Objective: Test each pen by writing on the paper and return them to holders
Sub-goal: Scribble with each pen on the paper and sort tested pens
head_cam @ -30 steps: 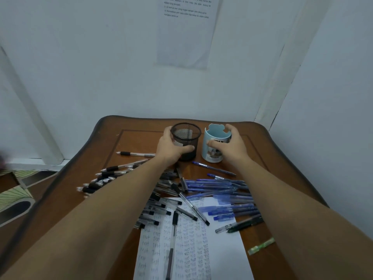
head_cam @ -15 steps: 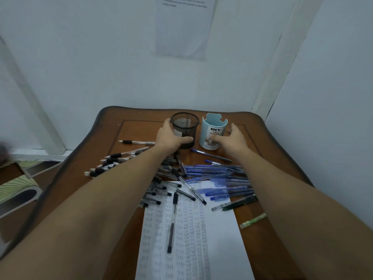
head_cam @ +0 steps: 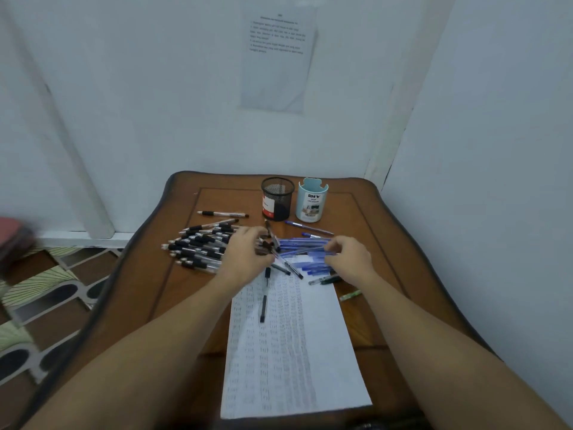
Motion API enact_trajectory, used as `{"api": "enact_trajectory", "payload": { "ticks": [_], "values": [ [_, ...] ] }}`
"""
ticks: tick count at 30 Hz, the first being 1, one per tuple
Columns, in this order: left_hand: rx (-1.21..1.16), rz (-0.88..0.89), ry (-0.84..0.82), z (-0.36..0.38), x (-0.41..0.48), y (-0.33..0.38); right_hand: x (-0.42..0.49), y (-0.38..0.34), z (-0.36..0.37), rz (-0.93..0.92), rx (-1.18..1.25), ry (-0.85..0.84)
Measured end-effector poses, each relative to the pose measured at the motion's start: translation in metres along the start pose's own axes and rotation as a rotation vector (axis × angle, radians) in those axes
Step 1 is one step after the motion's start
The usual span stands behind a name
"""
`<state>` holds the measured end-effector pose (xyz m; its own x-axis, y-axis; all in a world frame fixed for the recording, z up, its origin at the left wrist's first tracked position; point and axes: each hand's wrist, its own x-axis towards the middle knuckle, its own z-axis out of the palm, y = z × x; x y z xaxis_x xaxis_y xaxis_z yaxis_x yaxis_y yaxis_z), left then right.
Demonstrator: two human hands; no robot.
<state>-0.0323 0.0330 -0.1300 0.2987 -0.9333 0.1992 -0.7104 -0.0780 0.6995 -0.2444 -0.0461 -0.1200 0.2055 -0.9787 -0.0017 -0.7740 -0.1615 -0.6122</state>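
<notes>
Pens lie in two heaps in the middle of the brown table [head_cam: 387,243]. The black pens [head_cam: 198,246] are heaped on the left and the blue pens [head_cam: 304,243] on the right. The heaps meet between the two hands.

The left hand [head_cam: 248,252] is on the right edge of the black heap. Its fingers are bent down onto the pens, but it is too blurry to tell if they hold one. The right hand [head_cam: 350,254] is at the right end of the blue heap. Its fingers are curled with the tips close together by a blue pen, and I cannot tell if they pinch it.

The paper [head_cam: 310,352] lies just near of the heaps and comes toward the near edge of the table. Rows of small marks cover its left part. One black pen [head_cam: 264,297] lies on the paper, pointing near and far.

The black mesh holder [head_cam: 277,198] and the light blue holder [head_cam: 312,200] stand side by side on the far part of the table, away from both hands. One blue pen [head_cam: 310,227] lies just near of the blue holder. A lone black pen [head_cam: 223,214] lies to the left of the mesh holder. A dark green pen [head_cam: 325,279] and a light green pen [head_cam: 350,295] lie by the right side of the paper.

A printed sheet [head_cam: 279,57] is on the pale wall behind the table. A patterned floor [head_cam: 46,290] shows on the left.
</notes>
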Motion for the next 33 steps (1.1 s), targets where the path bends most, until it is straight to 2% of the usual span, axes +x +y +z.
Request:
{"api": "enact_trajectory", "payload": {
  "ticks": [2, 5, 10, 15, 18, 20, 25, 30, 33],
  "values": [
    [0.057, 0.048, -0.008, -0.002, -0.026, -0.008, -0.018, 0.009, -0.004, 0.018, -0.076, -0.026],
    [0.143, 0.029, -0.011, -0.002, -0.063, -0.018, -0.043, 0.023, -0.009, 0.046, -0.152, -0.063],
    [0.258, -0.049, -0.061, 0.002, -0.103, -0.028, -0.069, 0.04, -0.01, 0.048, -0.131, -0.102],
    [0.27, 0.016, -0.075, 0.003, -0.118, -0.024, -0.082, 0.044, -0.007, 0.036, -0.159, -0.091],
    [0.317, 0.011, -0.147, 0.002, -0.123, -0.026, -0.087, 0.042, -0.011, 0.067, -0.16, -0.137],
    [0.35, 0.021, -0.201, 0.001, -0.126, -0.029, -0.086, 0.042, -0.014, 0.047, -0.141, -0.133],
    [0.39, 0.042, -0.232, -0.002, -0.135, -0.028, -0.084, 0.035, -0.025, -0.077, -0.005, 0.011],
    [0.359, 0.066, -0.225, -0.004, -0.14, -0.03, -0.091, 0.006, -0.032, -0.109, 0.028, -0.034],
    [0.367, 0.098, -0.22, -0.007, -0.142, -0.029, -0.093, -0.004, -0.022, -0.137, 0.034, -0.121]
  ]
}}
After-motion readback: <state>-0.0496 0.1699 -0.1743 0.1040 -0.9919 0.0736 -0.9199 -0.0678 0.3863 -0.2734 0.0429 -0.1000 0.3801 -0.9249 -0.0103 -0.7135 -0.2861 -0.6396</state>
